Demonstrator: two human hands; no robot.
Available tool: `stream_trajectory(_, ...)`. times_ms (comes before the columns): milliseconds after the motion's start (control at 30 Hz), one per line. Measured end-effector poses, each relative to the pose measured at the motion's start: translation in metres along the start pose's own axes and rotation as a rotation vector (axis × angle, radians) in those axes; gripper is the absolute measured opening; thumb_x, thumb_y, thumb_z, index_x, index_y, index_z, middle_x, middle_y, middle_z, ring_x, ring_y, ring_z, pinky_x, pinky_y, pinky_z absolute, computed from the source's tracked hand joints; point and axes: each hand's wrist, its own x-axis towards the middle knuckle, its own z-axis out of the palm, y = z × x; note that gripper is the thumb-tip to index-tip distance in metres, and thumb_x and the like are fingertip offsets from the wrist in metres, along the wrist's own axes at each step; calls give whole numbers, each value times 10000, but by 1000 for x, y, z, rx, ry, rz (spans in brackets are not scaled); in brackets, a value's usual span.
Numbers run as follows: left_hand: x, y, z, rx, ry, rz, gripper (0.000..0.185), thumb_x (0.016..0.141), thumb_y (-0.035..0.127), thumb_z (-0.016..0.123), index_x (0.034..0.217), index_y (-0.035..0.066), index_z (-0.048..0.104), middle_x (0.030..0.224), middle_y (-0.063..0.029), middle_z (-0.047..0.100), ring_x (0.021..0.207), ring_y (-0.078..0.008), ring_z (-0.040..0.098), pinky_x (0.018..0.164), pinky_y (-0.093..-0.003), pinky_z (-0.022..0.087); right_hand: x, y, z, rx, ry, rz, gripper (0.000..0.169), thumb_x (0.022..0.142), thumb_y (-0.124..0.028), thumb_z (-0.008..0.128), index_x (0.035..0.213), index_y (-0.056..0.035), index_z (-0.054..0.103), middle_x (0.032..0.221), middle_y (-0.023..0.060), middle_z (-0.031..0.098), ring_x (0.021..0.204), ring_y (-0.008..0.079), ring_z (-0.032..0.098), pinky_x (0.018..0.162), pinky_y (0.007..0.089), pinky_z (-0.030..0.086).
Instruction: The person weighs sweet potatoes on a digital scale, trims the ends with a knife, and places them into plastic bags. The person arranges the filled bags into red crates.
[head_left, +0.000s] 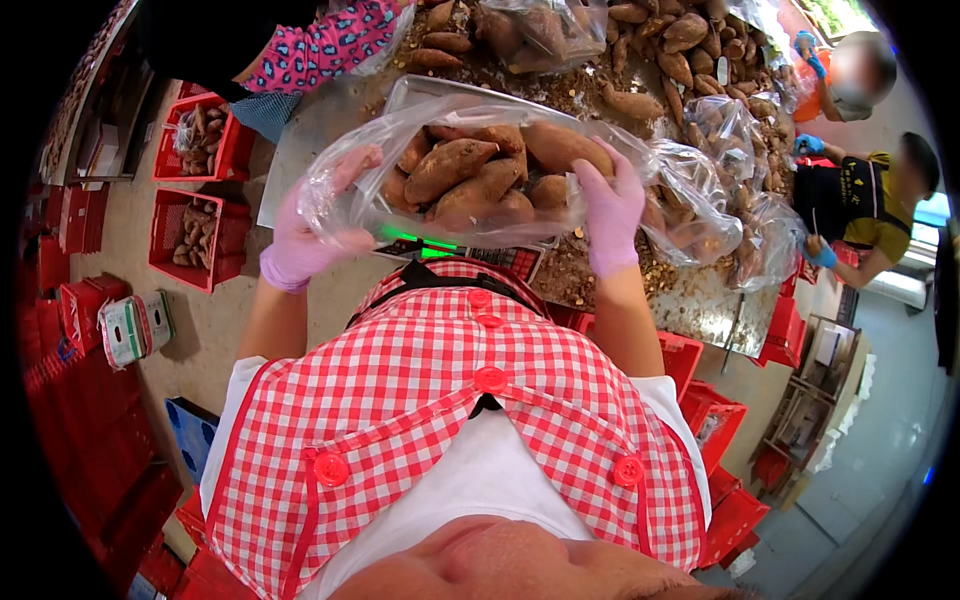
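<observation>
A clear plastic bag (480, 231) full of sweet potatoes (454, 169) rests on the metal pan of a weighing scale (427, 84), its mouth spread wide towards me. My left hand (319, 214), in a thin pink glove, grips the bag's left side, with plastic lying over part of the fingers. On the right, my right hand (613, 206), gloved the same way, holds the bag's rim. Its fingertips reach the end of one large sweet potato (564, 148). Below the bag, the scale's lit green display (435, 249) and keypad (517, 262) are partly covered.
Loose sweet potatoes (686, 45) and filled bags (694, 206) lie on the soil-strewn table (682, 307). Across it, a person's patterned sleeve (322, 56) shows. Another person in blue gloves (821, 251) stands right. Red crates (199, 247) stand on the floor at left.
</observation>
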Motion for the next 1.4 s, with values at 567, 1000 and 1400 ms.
stream_trajectory(567, 4, -5, 13, -311, -2, -179, 714, 725, 290, 675, 1312, -59, 466, 1042, -116, 597, 1014, -228, 543, 876, -347, 411, -44, 4, -29, 858, 77, 375, 322, 886, -261, 589, 1125, -46, 583, 1080, 61, 608, 971, 175, 554, 772, 296, 441)
stream_trajectory(1000, 5, -8, 21, -286, -21, -126, 644, 694, 305, 731, 1218, -24, 554, 1281, -148, 527, 1055, -255, 526, 930, -407, 383, -38, -5, -15, 708, -35, 285, 418, 840, -94, 614, 1213, 54, 495, 1110, 104, 590, 956, 164, 585, 861, 275, 449)
stream_trajectory(1400, 4, 3, 16, -366, 27, -162, 422, 649, 141, 713, 1025, 6, 575, 913, -44, 584, 886, -163, 539, 873, -297, 385, -38, 7, 12, -45, -49, -263, 101, 841, -34, 608, 930, 12, 618, 1087, 123, 607, 1007, 201, 564, 926, 321, 425)
